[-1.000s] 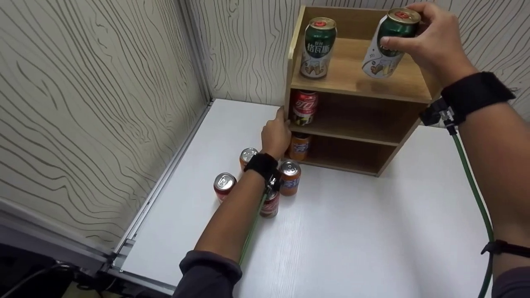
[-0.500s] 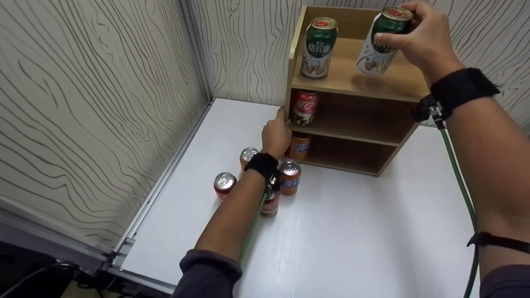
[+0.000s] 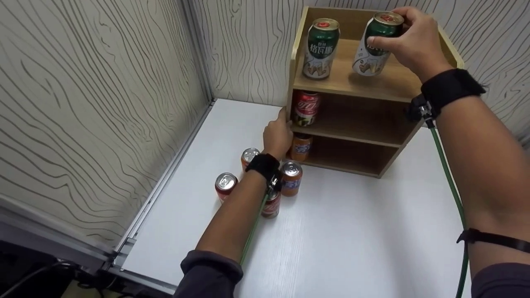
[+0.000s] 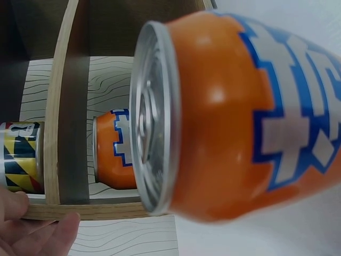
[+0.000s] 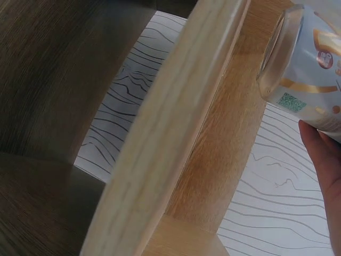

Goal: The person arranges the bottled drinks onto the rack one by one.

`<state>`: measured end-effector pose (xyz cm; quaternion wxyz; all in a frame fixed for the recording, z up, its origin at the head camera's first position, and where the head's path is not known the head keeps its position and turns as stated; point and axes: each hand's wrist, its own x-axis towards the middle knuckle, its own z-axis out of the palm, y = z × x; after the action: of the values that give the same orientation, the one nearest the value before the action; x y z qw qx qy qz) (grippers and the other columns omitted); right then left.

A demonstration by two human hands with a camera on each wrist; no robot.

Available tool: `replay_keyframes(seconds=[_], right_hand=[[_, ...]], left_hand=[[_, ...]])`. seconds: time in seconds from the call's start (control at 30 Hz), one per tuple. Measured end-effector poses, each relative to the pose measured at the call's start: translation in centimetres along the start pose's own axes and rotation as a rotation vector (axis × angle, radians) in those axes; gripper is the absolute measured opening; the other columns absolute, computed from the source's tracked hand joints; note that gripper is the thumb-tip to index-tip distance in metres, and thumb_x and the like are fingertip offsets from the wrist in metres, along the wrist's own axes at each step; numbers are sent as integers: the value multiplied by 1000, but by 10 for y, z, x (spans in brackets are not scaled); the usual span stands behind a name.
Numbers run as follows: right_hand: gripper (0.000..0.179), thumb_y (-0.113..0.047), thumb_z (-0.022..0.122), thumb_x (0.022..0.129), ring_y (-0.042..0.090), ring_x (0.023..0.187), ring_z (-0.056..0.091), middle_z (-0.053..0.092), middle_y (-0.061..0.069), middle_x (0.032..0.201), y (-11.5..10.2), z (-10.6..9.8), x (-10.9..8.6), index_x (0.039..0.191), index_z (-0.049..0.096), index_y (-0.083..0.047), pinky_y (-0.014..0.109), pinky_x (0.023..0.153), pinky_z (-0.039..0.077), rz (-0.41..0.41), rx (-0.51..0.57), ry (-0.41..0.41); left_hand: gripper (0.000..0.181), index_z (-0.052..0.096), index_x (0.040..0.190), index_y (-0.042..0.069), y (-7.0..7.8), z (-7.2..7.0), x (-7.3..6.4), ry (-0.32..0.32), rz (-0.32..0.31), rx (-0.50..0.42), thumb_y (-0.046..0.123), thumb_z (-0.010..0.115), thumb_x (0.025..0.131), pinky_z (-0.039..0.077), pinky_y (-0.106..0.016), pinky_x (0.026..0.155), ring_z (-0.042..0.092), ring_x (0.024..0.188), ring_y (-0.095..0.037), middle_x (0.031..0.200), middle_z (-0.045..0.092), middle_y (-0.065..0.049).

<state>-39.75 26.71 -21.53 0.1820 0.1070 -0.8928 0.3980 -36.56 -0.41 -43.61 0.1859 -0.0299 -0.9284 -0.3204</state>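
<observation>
My right hand [image 3: 416,45] grips a green-and-white drink can [image 3: 372,54], tilted, over the top level of a small wooden shelf [image 3: 348,134]. In the right wrist view the base of this can [image 5: 279,53] hangs apart from the top board. A matching green-and-white can [image 3: 321,49] stands upright at the left of that level. My left hand [image 3: 276,134] grips the shelf's left side panel [image 4: 106,210], thumb inside and fingers outside. Beside it, a red cola can [image 3: 307,108] is on the middle level and an orange soda can [image 3: 301,147] on the bottom one.
Around my left forearm several cans stand on the white table [image 3: 352,231]: an orange can [image 3: 291,180], a red can [image 3: 271,205], another red can [image 3: 225,186] and an orange can [image 3: 250,155] partly hidden. Patterned wall panels [image 3: 103,103] rise left and behind.
My right hand has carried the green-and-white can leftward over the top level and slightly lower, and the can leans less. My left hand keeps its place on the side panel.
</observation>
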Motion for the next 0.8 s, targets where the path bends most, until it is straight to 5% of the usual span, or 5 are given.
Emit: replay_keyframes(seconds=[0.8], right_hand=[[75, -35, 77, 95, 20, 142, 50, 50, 5, 156, 5, 5, 2, 158, 43, -15, 32, 122, 43, 26, -20, -20]], left_hand=[[39, 55, 145, 10, -1, 1, 1, 3, -7, -20, 23, 59, 108, 64, -45, 79, 80, 96, -31, 111, 80, -17]])
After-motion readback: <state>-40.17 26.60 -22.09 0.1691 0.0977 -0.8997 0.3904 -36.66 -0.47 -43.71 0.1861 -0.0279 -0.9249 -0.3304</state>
